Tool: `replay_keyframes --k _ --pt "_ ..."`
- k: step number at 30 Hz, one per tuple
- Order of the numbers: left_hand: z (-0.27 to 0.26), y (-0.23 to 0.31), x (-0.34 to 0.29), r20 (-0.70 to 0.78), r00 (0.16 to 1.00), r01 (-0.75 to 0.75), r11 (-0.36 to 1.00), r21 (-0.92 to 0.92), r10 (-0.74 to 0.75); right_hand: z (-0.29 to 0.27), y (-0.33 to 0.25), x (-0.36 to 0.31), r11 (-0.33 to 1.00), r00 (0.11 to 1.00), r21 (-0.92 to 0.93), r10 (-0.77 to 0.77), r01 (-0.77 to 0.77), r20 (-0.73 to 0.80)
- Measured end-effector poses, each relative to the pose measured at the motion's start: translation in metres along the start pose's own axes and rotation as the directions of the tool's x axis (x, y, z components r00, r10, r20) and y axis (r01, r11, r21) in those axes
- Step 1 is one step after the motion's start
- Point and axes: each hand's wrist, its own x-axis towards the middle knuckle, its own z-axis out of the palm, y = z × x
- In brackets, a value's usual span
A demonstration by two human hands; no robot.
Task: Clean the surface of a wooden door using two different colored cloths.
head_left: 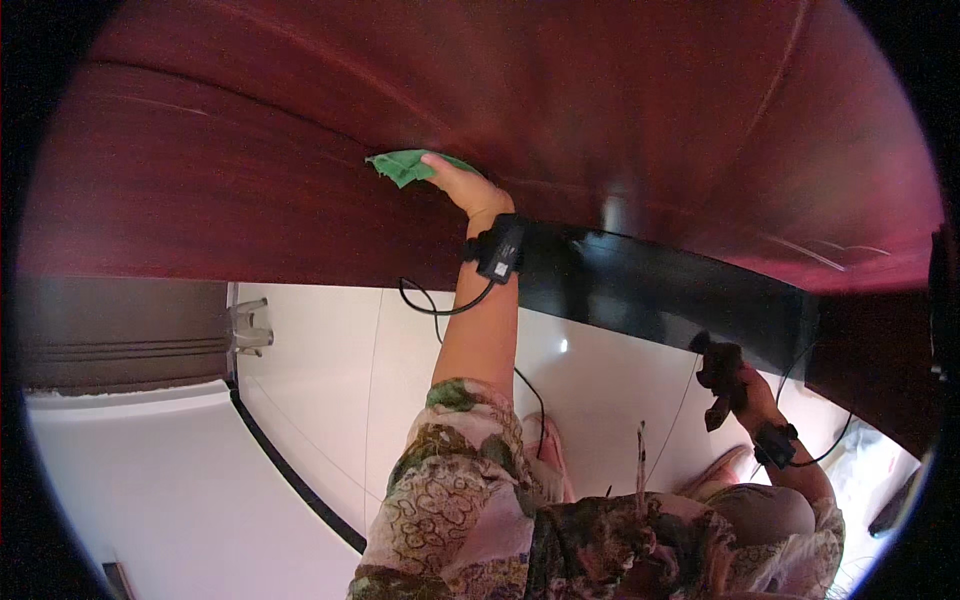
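My left hand (462, 184) reaches up and forward, closed on a green cloth (402, 166). The cloth lies against a dark red, glossy wooden surface (300, 140), and part of it is hidden behind my fingers. My right hand (758, 397) is lower at the right, closed around a dark, irregularly shaped object (720, 368); its kind does not show clearly. A black band with a small box (502, 247) and a cable sits on my left wrist, and a similar black device (775, 444) is on my right wrist.
A black panel (660, 290) runs below the red wood. Beneath are a pale tiled floor (330, 370), my feet in pink footwear (545, 450), and a grey stool (250, 327) at the left. A white surface with a black edge (290, 490) stands lower left.
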Motion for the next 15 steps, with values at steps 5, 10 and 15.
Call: replay_keyframes --k 5,10,15 --pt "0.000 -0.041 -0.003 -0.085 0.996 0.044 0.999 0.030 -0.041 -0.018 0.013 0.003 0.994 0.994 0.106 0.038 -0.027 -0.101" --pt "-0.033 -0.112 -0.008 -0.072 0.936 0.340 0.938 -0.062 -0.344 -0.018 0.015 0.007 0.994 0.995 0.075 0.082 -0.078 -0.059" --pt "-0.037 -0.154 -0.017 -0.259 0.845 0.487 0.873 0.015 -0.467 -0.020 0.003 0.006 0.999 0.997 0.047 0.024 -0.020 -0.076"
